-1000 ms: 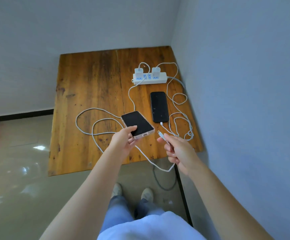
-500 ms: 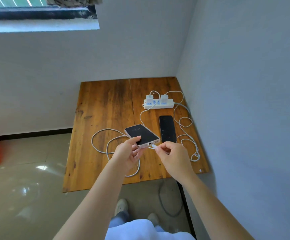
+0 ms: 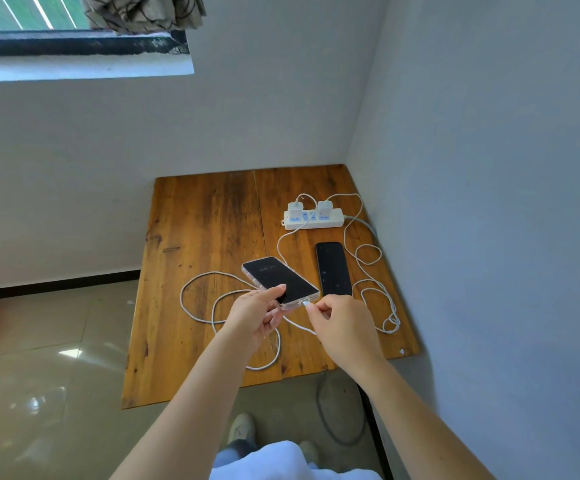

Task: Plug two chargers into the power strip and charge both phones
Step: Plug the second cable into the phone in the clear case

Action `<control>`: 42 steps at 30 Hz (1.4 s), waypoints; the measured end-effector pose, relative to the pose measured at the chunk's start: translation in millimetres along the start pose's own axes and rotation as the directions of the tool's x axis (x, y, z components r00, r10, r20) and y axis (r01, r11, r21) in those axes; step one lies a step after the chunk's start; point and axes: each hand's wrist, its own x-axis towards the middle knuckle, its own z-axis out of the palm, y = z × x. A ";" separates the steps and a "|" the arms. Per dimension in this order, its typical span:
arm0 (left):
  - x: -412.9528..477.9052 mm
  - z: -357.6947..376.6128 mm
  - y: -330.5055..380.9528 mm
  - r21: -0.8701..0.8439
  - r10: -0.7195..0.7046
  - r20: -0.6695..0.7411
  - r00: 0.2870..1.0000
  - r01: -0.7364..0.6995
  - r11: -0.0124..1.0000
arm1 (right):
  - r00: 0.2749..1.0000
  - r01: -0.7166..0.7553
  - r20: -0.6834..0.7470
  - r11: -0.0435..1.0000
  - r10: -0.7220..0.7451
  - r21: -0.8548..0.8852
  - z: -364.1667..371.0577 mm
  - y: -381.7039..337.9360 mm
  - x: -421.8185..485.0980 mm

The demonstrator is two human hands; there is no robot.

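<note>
My left hand (image 3: 255, 315) holds the near end of a phone in a clear case (image 3: 278, 280), lifted slightly off the wooden table (image 3: 205, 237); its screen shows a dim clock. My right hand (image 3: 342, 322) pinches the white cable plug (image 3: 306, 303) at the phone's bottom port. A second black phone (image 3: 333, 268) lies flat to the right, its near end behind my right hand. At the back right sits a white power strip (image 3: 313, 218) with two white chargers (image 3: 295, 208) (image 3: 324, 206) plugged in. White cables (image 3: 198, 306) loop over the table.
The table stands in a room corner, with walls behind it and close on its right. A coiled white cable (image 3: 375, 289) lies near the right edge. A dark cord (image 3: 330, 431) lies on the tiled floor by my feet. A window (image 3: 73, 36) is at top left.
My right hand brought the cable plug from a gap beside the phone up to its bottom port. The phone's screen now shows a clock. The camera tilted upward, revealing the window.
</note>
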 end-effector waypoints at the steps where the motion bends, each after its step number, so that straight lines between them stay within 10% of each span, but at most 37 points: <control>1: 0.6 1.6 0.6 0.022 0.007 -0.003 1.000 -0.007 1.000 | 1.000 -0.009 -0.003 1.000 0.009 -0.001 0.1 -0.2 1.4; 13: 10.6 10.1 11.0 0.056 -0.026 0.039 0.999 0.023 0.998 | 0.997 -0.052 -0.049 0.997 0.055 0.064 1.1 -2.4 19.3; 20: 15.3 7.7 14.9 0.056 -0.010 0.134 0.991 0.002 0.998 | 0.972 -0.229 0.131 0.896 0.193 0.380 -6.9 1.5 26.1; 42: 20.5 0.4 7.7 0.011 0.014 0.158 0.987 -0.015 1.000 | 0.971 -0.217 0.175 0.901 0.161 0.377 -1.1 17.8 22.8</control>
